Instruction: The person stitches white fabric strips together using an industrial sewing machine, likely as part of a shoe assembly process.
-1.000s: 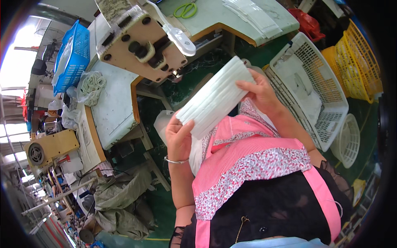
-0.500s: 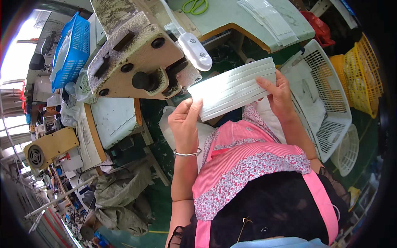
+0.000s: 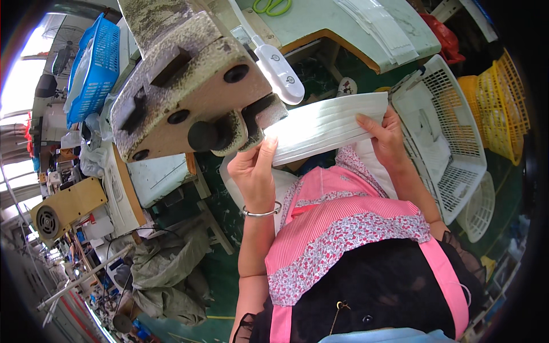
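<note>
A white pleated face mask [image 3: 329, 127] is stretched level between my two hands over my lap. My left hand [image 3: 255, 171] pinches its left end, thumb on top, close under the machine head. At the other end my right hand [image 3: 384, 134] grips it, the thumb lying over the pleats and the fingers behind. The worn beige sewing machine head [image 3: 194, 97] looms above my left hand and hides the mask's upper left corner. A white lamp [image 3: 280, 71] fixed to the machine shines onto the mask.
A pale worktable [image 3: 320, 20] ahead carries green-handled scissors [image 3: 272, 7] and white pleated pieces [image 3: 380, 28]. To my right stand a white plastic basket [image 3: 477, 137] and yellow baskets [image 3: 506, 108]. A blue basket [image 3: 94, 71] is at far left, above another machine [image 3: 68, 208].
The machine head looks larger and lower in view. The mask's left end has come under its edge, and the mask is tilted less and slightly bowed. Both hands keep their hold.
</note>
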